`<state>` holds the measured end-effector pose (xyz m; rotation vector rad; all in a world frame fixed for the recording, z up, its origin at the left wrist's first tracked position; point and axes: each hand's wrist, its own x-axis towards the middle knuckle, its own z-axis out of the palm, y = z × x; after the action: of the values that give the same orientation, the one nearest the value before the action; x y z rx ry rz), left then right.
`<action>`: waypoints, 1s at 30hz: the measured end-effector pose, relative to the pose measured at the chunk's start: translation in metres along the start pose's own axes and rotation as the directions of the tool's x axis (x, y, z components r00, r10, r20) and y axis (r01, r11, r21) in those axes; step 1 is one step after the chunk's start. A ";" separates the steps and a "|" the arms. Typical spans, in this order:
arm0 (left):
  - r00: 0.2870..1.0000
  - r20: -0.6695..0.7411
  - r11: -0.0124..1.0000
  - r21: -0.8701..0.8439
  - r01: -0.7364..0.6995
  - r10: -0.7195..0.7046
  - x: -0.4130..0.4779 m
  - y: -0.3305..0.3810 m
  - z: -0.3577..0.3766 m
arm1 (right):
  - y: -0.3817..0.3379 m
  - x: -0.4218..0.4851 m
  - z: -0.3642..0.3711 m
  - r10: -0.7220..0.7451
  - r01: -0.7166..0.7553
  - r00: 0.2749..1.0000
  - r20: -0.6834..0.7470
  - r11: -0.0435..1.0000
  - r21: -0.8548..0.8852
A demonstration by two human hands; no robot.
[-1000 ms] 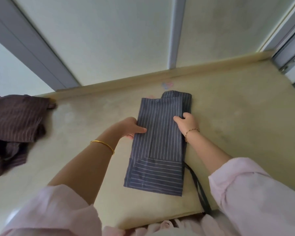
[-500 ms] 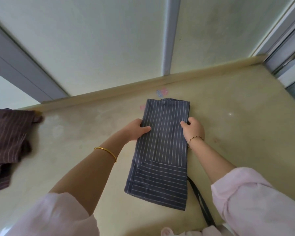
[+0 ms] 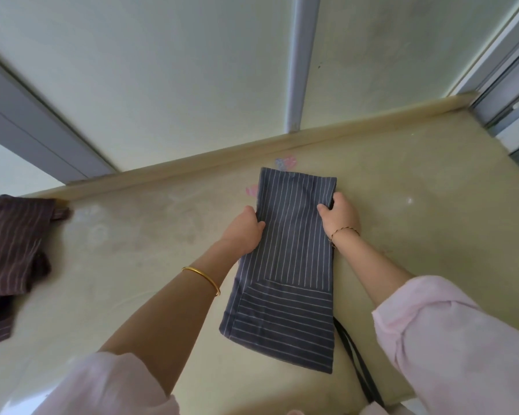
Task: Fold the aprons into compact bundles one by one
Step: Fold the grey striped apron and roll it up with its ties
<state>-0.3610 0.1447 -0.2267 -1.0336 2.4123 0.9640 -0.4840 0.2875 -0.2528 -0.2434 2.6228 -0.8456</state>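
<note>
A blue-grey striped apron [image 3: 288,265] lies on the beige counter [image 3: 417,223], folded into a long narrow strip that runs away from me. My left hand [image 3: 244,230] grips its left edge near the far end, thumb on top of the cloth. My right hand [image 3: 339,217] grips the right edge at about the same height, fingers curled round the fold. A dark strap [image 3: 357,363] trails from the apron's near right corner over the counter's front edge.
A heap of brown striped aprons [image 3: 9,253] lies at the far left of the counter. A raised lip [image 3: 192,166] and frosted window panes close off the back. A window frame [image 3: 510,94] stands at the right end.
Both hands have slid along the apron's side edges toward its far end. The camera has tilted, so the apron sits lower and further right in view.
</note>
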 end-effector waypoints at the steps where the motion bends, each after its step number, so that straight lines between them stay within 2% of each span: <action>1: 0.999 -0.030 0.999 0.003 0.040 -0.039 -0.004 0.004 0.001 | -0.002 0.000 -0.001 0.003 -0.003 1.000 -0.003 1.000 -0.011; 2: 0.992 -0.117 0.996 0.077 0.049 -0.040 -0.008 0.006 0.005 | -0.004 0.000 -0.001 0.005 -0.006 1.000 -0.021 1.000 -0.025; 3: 0.968 -0.244 0.968 0.253 0.007 0.057 -0.010 0.008 0.010 | -0.006 -0.001 -0.002 0.009 -0.011 0.999 -0.044 0.999 -0.043; 4: 0.918 -0.332 0.902 0.428 -0.059 0.217 -0.012 0.008 0.017 | -0.008 -0.003 0.000 0.010 -0.014 0.998 -0.064 0.998 -0.057; 5: 0.860 -0.336 0.827 0.539 -0.159 0.384 -0.013 0.008 0.023 | -0.010 -0.004 0.001 0.017 -0.022 0.997 -0.077 0.998 -0.061; 6: 0.836 -0.262 0.770 0.583 -0.261 0.482 -0.013 0.007 0.028 | -0.011 -0.005 0.003 0.026 -0.031 0.996 -0.090 0.998 -0.062; 8: 0.872 -0.092 0.740 0.576 -0.347 0.481 -0.009 0.003 0.036 | -0.014 -0.009 0.002 -0.022 -0.007 0.985 -0.170 0.986 -0.164; 10: 0.914 -0.023 0.749 0.582 -0.317 0.405 -0.004 -0.005 0.045 | -0.015 -0.017 -0.003 -0.232 0.128 0.942 -0.242 0.915 -0.382; 12: 0.922 -0.022 0.735 0.612 -0.292 0.385 -0.002 -0.009 0.050 | -0.018 -0.032 -0.006 -0.421 0.339 0.896 -0.142 0.854 -0.395; 14: 0.927 0.006 0.733 0.610 -0.301 0.376 -0.001 -0.009 0.051 | -0.015 -0.057 0.003 -0.481 0.482 0.873 0.082 0.827 -0.289; 16: 0.915 0.038 0.767 0.532 -0.358 0.401 -0.001 -0.008 0.042 | -0.004 -0.080 0.017 -0.449 0.502 0.857 0.251 0.838 -0.215; 17: 0.907 0.026 0.814 0.431 -0.390 0.421 -0.005 -0.008 0.035 | 0.002 -0.087 0.023 -0.423 0.493 0.856 0.296 0.841 -0.224; 19: 0.904 -0.125 0.908 0.154 -0.390 0.410 -0.012 -0.014 0.020 | 0.007 -0.091 0.031 -0.387 0.478 0.864 0.322 0.833 -0.280; 21: 0.932 -0.280 0.965 -0.051 -0.256 0.232 -0.023 -0.025 0.007 | 0.004 -0.092 0.033 -0.358 0.461 0.873 0.331 0.827 -0.322; 22: 0.956 -0.269 0.981 -0.116 -0.156 0.120 -0.031 -0.031 0.002 | 0.003 -0.094 0.035 -0.354 0.460 0.876 0.327 0.815 -0.351; 24: 0.996 -0.070 0.989 -0.141 0.036 -0.046 -0.049 -0.039 -0.006 | 0.001 -0.099 0.040 -0.357 0.457 0.885 0.300 0.791 -0.406; 26: 0.980 0.164 0.982 -0.132 0.136 -0.114 -0.072 -0.042 -0.009 | 0.000 -0.102 0.043 -0.352 0.438 0.897 0.267 0.790 -0.430; 28: 0.951 0.289 0.977 -0.144 0.155 -0.108 -0.094 -0.047 -0.007 | 0.000 -0.104 0.043 -0.341 0.412 0.909 0.239 0.817 -0.404; 30: 0.949 0.312 0.974 -0.198 0.113 -0.047 -0.110 -0.058 -0.001 | 0.001 -0.104 0.042 -0.333 0.392 0.917 0.219 0.854 -0.342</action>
<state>-0.2444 0.1701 -0.1930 -0.9621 2.0324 1.2737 -0.3715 0.2944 -0.2544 -0.8997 2.6088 -0.3879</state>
